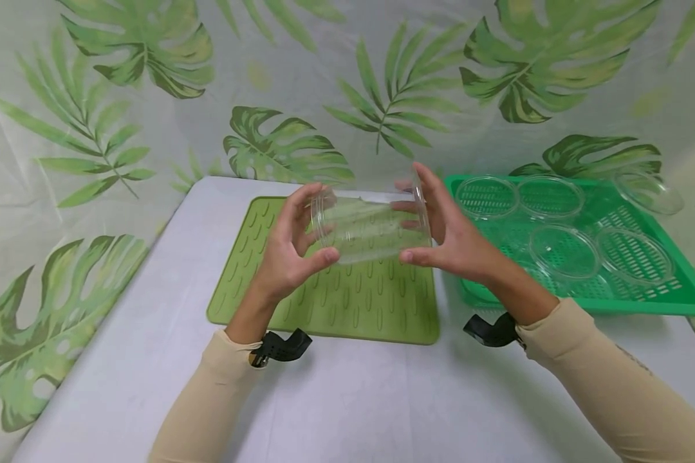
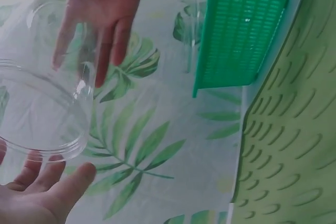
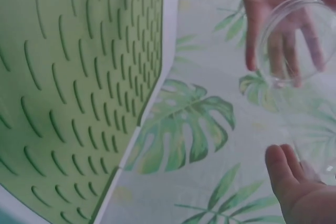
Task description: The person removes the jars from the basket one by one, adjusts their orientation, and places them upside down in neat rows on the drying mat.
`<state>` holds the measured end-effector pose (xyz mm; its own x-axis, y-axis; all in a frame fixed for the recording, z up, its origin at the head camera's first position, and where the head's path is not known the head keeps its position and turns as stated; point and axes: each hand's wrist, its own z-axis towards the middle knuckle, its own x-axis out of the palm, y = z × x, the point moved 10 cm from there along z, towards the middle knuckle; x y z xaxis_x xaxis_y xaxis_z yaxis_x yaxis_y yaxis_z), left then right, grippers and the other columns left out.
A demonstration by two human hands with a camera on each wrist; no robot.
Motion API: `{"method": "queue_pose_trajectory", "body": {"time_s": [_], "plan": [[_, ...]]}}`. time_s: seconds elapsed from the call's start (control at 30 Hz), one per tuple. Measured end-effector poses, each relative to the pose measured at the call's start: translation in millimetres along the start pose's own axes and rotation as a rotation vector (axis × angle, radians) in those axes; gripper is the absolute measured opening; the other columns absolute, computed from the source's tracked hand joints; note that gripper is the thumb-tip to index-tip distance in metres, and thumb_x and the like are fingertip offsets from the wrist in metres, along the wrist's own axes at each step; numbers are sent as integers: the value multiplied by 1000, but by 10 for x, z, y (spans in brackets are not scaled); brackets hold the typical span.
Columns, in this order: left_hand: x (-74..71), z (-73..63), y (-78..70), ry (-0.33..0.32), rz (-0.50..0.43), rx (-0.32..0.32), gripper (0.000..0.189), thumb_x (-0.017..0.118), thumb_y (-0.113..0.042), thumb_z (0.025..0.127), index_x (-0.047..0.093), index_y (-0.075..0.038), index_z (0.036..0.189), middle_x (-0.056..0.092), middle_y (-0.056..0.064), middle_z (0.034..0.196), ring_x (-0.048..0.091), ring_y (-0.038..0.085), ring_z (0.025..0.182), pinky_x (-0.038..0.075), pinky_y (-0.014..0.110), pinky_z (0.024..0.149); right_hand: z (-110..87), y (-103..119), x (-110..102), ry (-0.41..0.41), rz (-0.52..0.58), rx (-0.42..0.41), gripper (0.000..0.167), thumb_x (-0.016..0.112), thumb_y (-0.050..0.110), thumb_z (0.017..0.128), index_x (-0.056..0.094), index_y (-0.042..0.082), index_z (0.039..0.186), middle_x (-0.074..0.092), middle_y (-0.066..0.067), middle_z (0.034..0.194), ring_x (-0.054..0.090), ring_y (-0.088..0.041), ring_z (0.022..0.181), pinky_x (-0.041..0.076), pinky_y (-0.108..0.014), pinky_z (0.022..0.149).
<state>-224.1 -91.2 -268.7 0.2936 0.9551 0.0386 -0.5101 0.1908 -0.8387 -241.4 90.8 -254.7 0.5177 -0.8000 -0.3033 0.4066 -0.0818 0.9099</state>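
Note:
A clear plastic jar [image 1: 370, 231] lies sideways in the air over the green mat [image 1: 347, 308], held between both hands. My left hand [image 1: 286, 254] grips its ringed rim end, thumb below and fingers behind. My right hand [image 1: 454, 235] holds the opposite end, thumb at the lower edge and fingers showing through the clear wall. In the left wrist view the jar's ringed rim [image 2: 73, 150] is close to the left fingertips. The right wrist view shows the rim [image 3: 268, 30] in front of the left fingers, with the right thumb lower down.
On the right stands a green slotted basket [image 1: 686, 289] with several clear round plastic containers [image 1: 564, 251], one of them tilted at the back corner. The textured mat lies on a white tablecloth [image 1: 347, 399]. Behind the table hangs a leaf-patterned cloth [image 1: 301, 83].

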Motion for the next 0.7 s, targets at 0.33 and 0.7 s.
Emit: {"method": "queue_pose_trajectory", "body": {"time_s": [0.33,0.7], "plan": [[129,-61,245,75,-94,-83,113,81,-52,75,19,3,152,22,33,155,33,42,143,34,61,116,7,81,-69,-80,93,-37,98,78,29,86,14,19,159,21,-4,165,35,-38,145,41,-25,112],[160,-59,241,80,-47,-48,114,81,-53,75,20,6,152,28,33,152,36,45,140,49,36,108,-4,101,-73,-65,140,-45,99,78,27,86,13,18,159,20,-11,166,25,-38,151,37,-25,118]]}}
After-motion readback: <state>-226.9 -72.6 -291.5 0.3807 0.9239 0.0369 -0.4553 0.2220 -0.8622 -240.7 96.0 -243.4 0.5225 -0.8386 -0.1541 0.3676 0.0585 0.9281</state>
